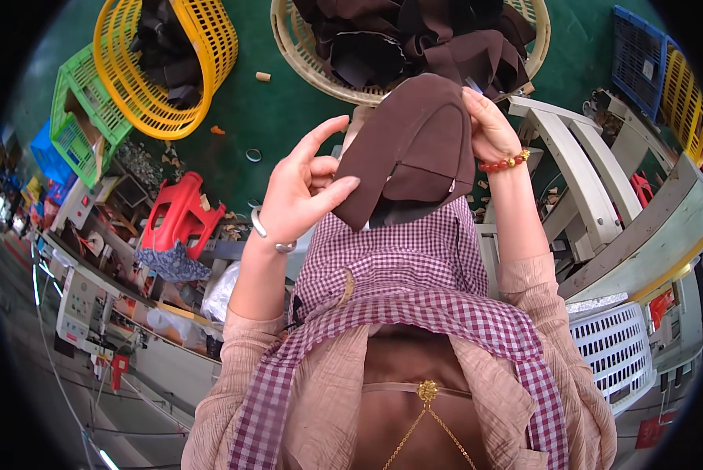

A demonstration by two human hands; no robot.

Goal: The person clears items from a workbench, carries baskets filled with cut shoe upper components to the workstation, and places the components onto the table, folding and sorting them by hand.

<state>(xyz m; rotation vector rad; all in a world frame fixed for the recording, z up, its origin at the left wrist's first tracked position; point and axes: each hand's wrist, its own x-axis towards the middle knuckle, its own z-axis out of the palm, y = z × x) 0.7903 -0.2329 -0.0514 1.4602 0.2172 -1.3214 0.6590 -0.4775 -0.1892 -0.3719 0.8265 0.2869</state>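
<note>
Green floor (242,110) below you: yellow basket (171,63) and cream basket (414,47) of dark cut pieces. Your left hand (304,192) pinches the brown fabric piece (414,149) at its lower edge; your right hand (489,125) grips its upper right edge, above your checked apron (398,266).

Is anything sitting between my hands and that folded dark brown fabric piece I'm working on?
Nothing visible does. The left hand pinches the folded dark brown fabric piece at its left edge, and the right hand grips its upper right edge, above the checked apron.
</note>
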